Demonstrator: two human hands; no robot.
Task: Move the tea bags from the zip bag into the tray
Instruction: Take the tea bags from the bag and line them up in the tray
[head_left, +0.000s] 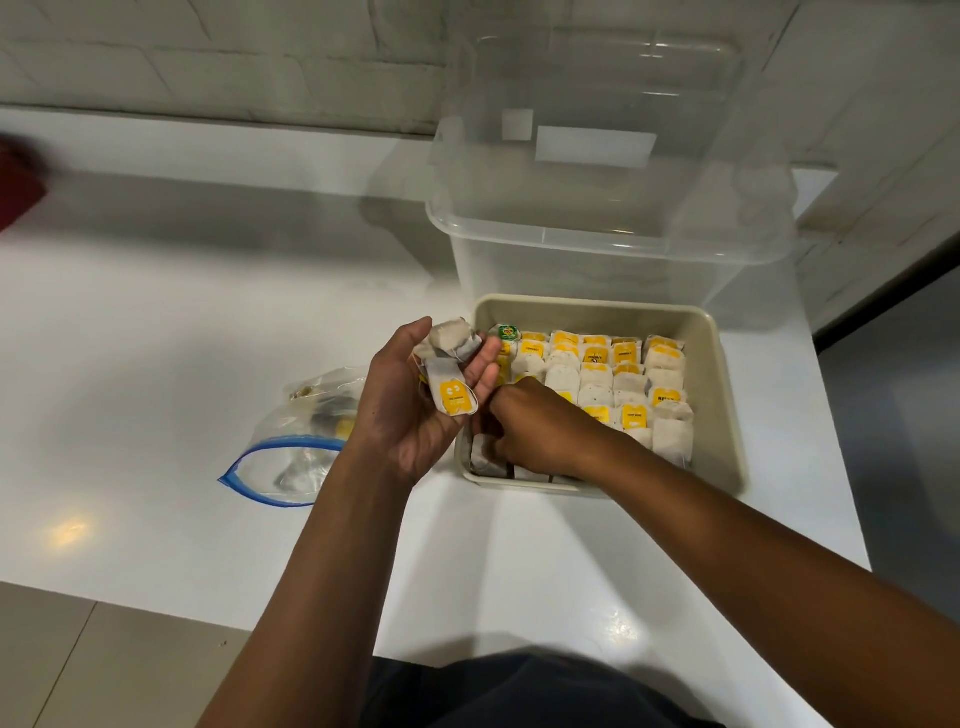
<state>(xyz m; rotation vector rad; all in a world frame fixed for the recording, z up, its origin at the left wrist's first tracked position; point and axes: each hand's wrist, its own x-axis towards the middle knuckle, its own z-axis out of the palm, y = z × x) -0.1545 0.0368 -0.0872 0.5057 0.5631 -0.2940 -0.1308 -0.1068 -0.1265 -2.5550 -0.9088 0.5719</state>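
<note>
Most tea bags (597, 382) fill the tray (722, 410); a few remain in the zip bag (296, 447), the left hand (415, 405) cupping several, the right hand (524, 426) pinching one into place.

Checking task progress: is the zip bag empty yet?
Not empty: the zip bag lies open-mouthed on the table, with a few tea bags visible inside.

Shiny bench, soft paper, clear plastic

The white bench (156, 322) is smooth and glossy, with light spots on it. The tea bags (597, 374) look like thin, matt paper with glossy yellow tags. The tray (722, 395) is dull cream plastic. The zip bag (291, 457), at 9 o'clock from the tray, is crinkly clear plastic. The big box (597, 208) at 12 o'clock is smooth see-through plastic.
</note>
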